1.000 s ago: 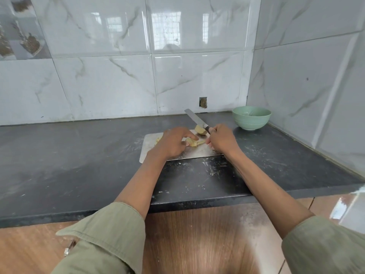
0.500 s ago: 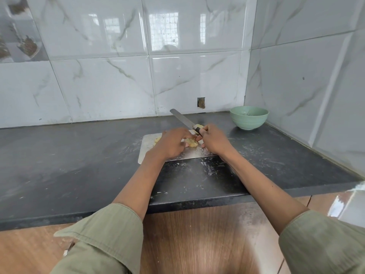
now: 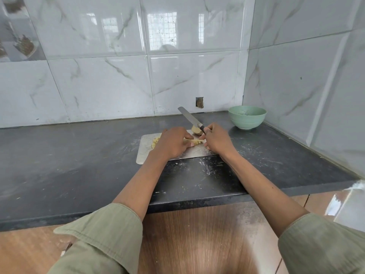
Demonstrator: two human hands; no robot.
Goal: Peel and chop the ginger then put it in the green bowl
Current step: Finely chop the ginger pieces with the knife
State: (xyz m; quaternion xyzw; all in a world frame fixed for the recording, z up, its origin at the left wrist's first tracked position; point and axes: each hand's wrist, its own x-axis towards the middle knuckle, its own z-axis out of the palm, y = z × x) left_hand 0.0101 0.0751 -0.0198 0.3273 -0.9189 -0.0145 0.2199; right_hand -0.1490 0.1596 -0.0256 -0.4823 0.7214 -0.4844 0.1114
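Head cam: 2 hands over 1 metal cutting board [image 3: 145, 153] on dark surface [image 3: 79, 167]. Left hand [image 3: 172, 144] grip: fingers curled down, pinning a pale ginger strip [image 3: 194, 142] to the board. Right hand [image 3: 216, 139] grip wrapped round handle of 1 knife [image 3: 190, 119], blade raised, pointing up-left toward the wall. 2nd ginger chunk [image 3: 196, 130] at board's far edge, chopped bits [image 3: 155, 142] left of left hand. 1 green bowl [image 3: 246, 120] back right, well apart from board.
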